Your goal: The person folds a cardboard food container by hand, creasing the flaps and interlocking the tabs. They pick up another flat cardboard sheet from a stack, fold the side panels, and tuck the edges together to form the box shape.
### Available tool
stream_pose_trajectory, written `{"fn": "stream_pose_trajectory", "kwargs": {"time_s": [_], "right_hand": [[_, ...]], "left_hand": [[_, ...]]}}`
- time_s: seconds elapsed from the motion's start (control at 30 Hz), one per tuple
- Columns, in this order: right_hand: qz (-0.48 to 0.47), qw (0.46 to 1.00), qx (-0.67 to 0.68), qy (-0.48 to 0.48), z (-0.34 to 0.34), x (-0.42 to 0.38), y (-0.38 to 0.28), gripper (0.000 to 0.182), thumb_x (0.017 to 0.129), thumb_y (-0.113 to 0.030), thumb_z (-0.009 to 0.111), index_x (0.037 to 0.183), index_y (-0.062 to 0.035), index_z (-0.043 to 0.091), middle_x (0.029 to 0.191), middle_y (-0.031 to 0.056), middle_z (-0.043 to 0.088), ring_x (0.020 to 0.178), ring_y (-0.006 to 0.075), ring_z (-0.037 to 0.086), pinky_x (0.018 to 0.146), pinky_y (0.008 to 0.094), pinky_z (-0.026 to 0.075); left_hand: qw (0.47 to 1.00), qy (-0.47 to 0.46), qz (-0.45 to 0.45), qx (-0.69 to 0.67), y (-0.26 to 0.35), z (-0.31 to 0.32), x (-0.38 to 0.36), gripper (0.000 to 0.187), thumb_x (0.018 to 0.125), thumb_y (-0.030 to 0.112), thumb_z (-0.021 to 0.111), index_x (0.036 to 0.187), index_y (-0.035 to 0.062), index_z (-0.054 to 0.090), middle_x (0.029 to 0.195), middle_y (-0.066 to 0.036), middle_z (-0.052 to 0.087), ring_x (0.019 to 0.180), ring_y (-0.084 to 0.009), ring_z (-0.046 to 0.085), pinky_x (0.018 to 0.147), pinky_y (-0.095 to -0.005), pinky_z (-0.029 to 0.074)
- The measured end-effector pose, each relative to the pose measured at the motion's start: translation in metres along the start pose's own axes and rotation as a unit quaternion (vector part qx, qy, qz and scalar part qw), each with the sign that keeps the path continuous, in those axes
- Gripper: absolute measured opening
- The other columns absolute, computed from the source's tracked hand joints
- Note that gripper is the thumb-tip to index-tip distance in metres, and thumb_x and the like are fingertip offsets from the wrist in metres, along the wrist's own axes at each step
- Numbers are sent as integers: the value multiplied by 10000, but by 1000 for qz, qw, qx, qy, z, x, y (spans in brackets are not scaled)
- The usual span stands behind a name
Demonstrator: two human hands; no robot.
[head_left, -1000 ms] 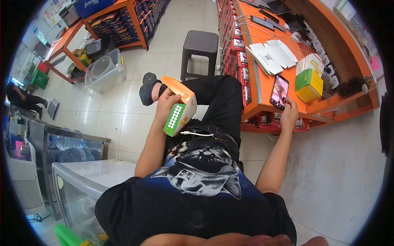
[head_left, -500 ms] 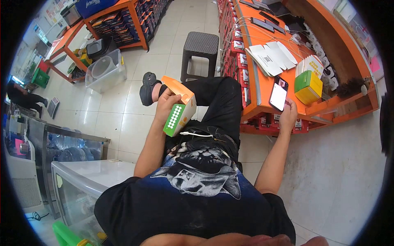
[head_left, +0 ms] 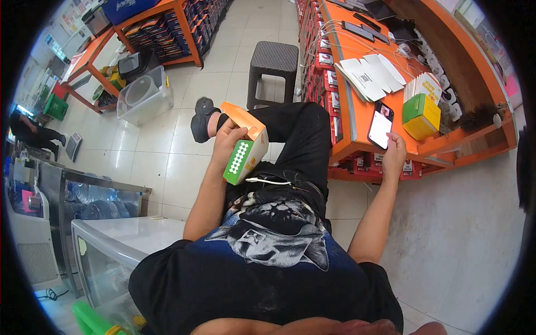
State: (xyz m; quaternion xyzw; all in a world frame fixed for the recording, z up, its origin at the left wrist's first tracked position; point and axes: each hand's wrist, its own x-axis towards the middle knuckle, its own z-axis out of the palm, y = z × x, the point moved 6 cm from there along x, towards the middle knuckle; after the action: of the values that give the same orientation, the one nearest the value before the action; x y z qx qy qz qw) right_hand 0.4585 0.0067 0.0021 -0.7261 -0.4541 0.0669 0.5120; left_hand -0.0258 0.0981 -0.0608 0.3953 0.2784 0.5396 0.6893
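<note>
My left hand (head_left: 228, 140) is closed around the upper edge of a small cardboard box (head_left: 245, 162), held over my lap. Its open flap is orange, one end is green with a white diamond pattern, and a side is whitish. My right hand (head_left: 395, 153) is at the lower right edge of a smartphone (head_left: 381, 125), fingers loosely bent and touching or nearly touching its lit screen. The phone lies on the orange desk (head_left: 363, 125). Close by on the desk stands a green and yellow box (head_left: 421, 117).
Flattened white cartons (head_left: 371, 78) and a stack of folded cartons (head_left: 424, 88) lie on the desk, with tablets (head_left: 365, 30) and cables farther back. A dark stool (head_left: 273, 61) and a clear plastic bin (head_left: 145, 95) stand on the floor. Another person (head_left: 33, 131) is at far left.
My right hand has shifted slightly up, its fingers now over the phone's lower right corner. My left hand and the box have barely moved.
</note>
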Motion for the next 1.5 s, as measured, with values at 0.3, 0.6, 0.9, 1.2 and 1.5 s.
{"fn": "stream_pose_trajectory", "kwargs": {"time_s": [0.3,0.6,0.9,1.2,1.5], "right_hand": [[14,999,39,5,2,2,8,296,925,-65,494,1133,45,674,1223,176,676,1124,261,649,992,376,499],[27,999,40,-12,3,0,0,400,916,-40,472,1265,72,634,1257,165,665,1173,237,623,1047,345,459],[26,999,27,5,1,-2,0,315,912,-47,473,1133,39,680,1222,176,679,1148,265,646,1008,380,489],[-35,999,-4,-9,0,-3,-8,275,916,-53,482,1016,27,725,1229,148,678,1141,249,638,983,358,495],[-15,1000,-11,-16,2,0,1,344,902,-40,484,1134,28,728,1284,168,643,1178,269,625,1020,367,493]], "left_hand": [[1000,6,-6,-11,1,5,-1,321,945,60,563,1256,-20,574,1139,-145,693,982,-215,716,854,-352,588],[1000,24,-5,-5,4,8,-3,276,951,43,554,1221,3,596,1015,-89,712,800,-137,705,719,-279,570],[999,31,-6,-9,3,8,-2,290,942,40,563,1227,5,596,1018,-90,711,811,-132,703,721,-278,569],[1000,10,-6,3,-4,-3,0,348,942,49,544,1281,-30,562,1153,-161,692,986,-229,721,865,-356,590],[1000,-1,-8,2,-3,-2,1,347,943,51,544,1280,-31,564,1160,-153,689,1010,-223,713,887,-357,576]]}}
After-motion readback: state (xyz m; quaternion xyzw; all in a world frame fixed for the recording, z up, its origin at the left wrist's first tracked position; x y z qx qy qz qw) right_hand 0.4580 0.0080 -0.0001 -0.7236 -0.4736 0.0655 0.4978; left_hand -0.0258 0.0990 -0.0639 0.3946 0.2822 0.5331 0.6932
